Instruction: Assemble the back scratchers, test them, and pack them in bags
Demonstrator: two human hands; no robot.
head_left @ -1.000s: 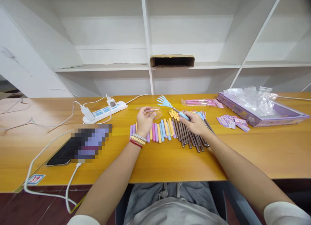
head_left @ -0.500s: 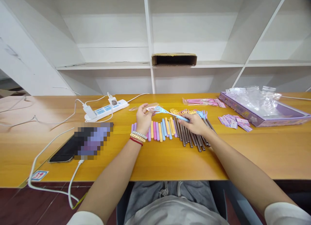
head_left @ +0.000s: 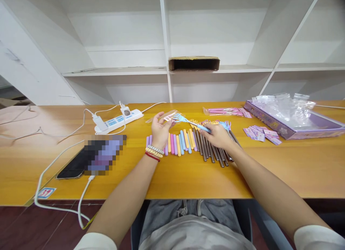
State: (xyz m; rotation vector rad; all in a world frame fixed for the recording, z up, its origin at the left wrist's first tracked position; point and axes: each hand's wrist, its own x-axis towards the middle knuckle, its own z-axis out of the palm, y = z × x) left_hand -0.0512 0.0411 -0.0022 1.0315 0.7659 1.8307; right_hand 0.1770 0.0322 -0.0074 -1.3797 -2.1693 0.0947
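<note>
In grasp: one scratcher (head_left: pixel 202 128), one bag (head_left: pixel 170 116)

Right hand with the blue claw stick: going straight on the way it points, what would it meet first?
Led by the blue claw stick, the right hand would probably meet the clear bag in the left hand first; stick and bag overlap in view, so contact is unclear.

Blue back scratcher (head_left: pixel 191 123) lowered.
Its claw (head_left: pixel 180 117), previously apart from the left fingers (head_left: pixel 157 118), now overlaps the clear bag (head_left: pixel 169 115) just beside them.
</note>
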